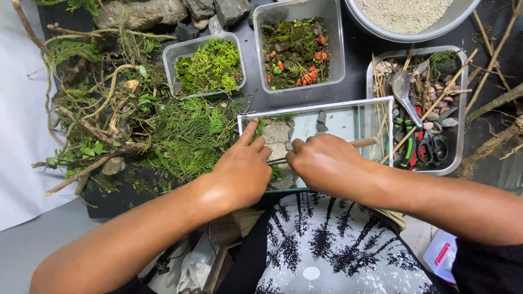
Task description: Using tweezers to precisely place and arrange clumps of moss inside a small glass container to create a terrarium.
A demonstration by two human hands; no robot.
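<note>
1. Left hand (243, 170): at the near left corner of a shallow rectangular glass tank (348, 121); forefinger stretched out straight along the left wall, other fingers curled in loosely; nothing clearly gripped.
2. Right hand (321, 162): just beside the left one, closed around a thin wooden stick (364, 143); pale blunt end poking out to the right, the other end emerging by the left fingers.
3. Inside the tank: smooth pale floor, a rough grey stone (278, 136) with a tuft of moss at the left, a few small dark slate chips (321, 121) farther in.
4. Far left of the tank: clear square plastic tub of bright green cushion moss (210, 66), fluffy and lumpy.
5. Far middle: larger clear tub (298, 50) of darker moss dotted with small orange and red bits.
6. Right: rectangular metal tray (461, 130) with a shiny metal spoon (403, 92), pebbles, long dry straws, and scissors (430, 147) with black and red handles.
7. Far right: rim of a round metal bowl (406, 13) of pale coarse sand.
8. Left: tangle of feathery green ferns (188, 136), twisted brown branches (87, 128), and rough grey rocks (144, 12) on the dark worktop (357, 51).
</note>
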